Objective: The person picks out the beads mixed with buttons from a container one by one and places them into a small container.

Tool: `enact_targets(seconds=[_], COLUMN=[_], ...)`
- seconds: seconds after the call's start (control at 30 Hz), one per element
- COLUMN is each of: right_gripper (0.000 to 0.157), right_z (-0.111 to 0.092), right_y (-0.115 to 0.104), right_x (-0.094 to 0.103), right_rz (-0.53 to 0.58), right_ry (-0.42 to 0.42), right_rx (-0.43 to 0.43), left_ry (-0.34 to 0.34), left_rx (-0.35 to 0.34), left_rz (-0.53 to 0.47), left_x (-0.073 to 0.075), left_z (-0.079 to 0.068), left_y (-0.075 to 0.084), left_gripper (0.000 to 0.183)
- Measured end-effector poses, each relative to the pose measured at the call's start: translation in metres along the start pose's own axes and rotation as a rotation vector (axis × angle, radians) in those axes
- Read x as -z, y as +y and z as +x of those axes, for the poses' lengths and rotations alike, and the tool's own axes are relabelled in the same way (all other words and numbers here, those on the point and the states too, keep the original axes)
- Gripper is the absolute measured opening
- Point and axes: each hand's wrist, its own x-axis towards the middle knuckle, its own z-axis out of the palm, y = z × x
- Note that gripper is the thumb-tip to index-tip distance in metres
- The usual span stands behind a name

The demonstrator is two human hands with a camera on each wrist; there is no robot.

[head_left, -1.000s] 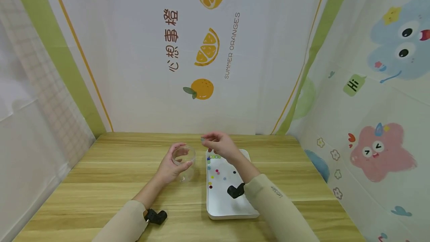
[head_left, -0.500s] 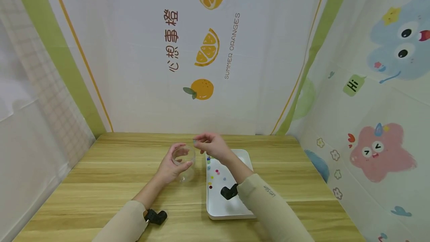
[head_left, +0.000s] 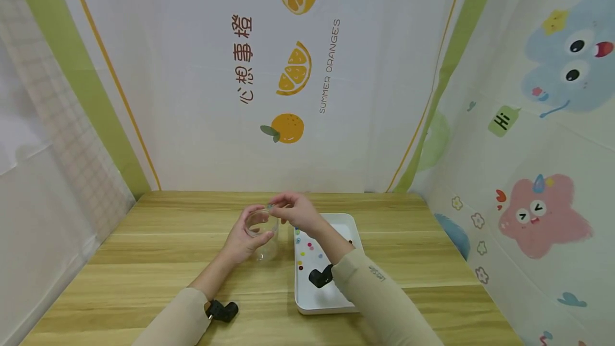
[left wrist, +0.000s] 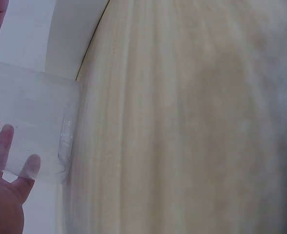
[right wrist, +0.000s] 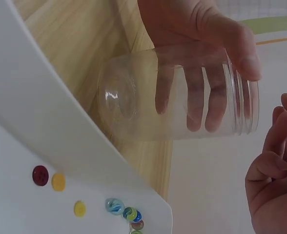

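My left hand (head_left: 238, 239) grips a clear plastic jar (head_left: 267, 251) that stands upright, with the thumb on the near side and the fingers spread behind it. In the right wrist view the jar (right wrist: 138, 92) shows a threaded mouth and nothing inside. My right hand (head_left: 301, 217) is right at the jar's rim, pinching a small pale blue piece (head_left: 270, 206) between thumb and fingertips. Whether it is a button or a marble I cannot tell. In the left wrist view, fingers of the left hand (left wrist: 4, 195) press against the jar wall.
Right of the jar lies a white tray (head_left: 307, 303), partly under the right forearm. It holds a dark red button (right wrist: 40, 175), yellow buttons (right wrist: 58, 182), a pale blue marble (right wrist: 114, 206) and several other small pieces. The wooden table (head_left: 158, 250) ends at a printed curtain (head_left: 192, 122).
My right hand has moved left from over the tray's far end to the jar's mouth, carrying the pale blue piece. The left hand and jar have stayed in place.
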Motion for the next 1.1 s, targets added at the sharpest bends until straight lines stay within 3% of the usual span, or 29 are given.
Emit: enact_targets(seconds=[0.67, 1.1], right_gripper=[0.021, 0.044], right_z=[0.003, 0.001], right_y=[0.0, 0.004], right_x=[-0.013, -0.004], right_rz=[-0.038, -0.006], right_ry=[-0.029, -0.005], right_rx=[0.006, 0.0], left_ry=[0.013, 0.016], left_rx=[0.021, 0.009], left_rz=[0.04, 0.013], left_x=[0.001, 0.0], left_z=[-0.001, 0.0], left_y=[-0.001, -0.001], left_gripper=[0.072, 0.07])
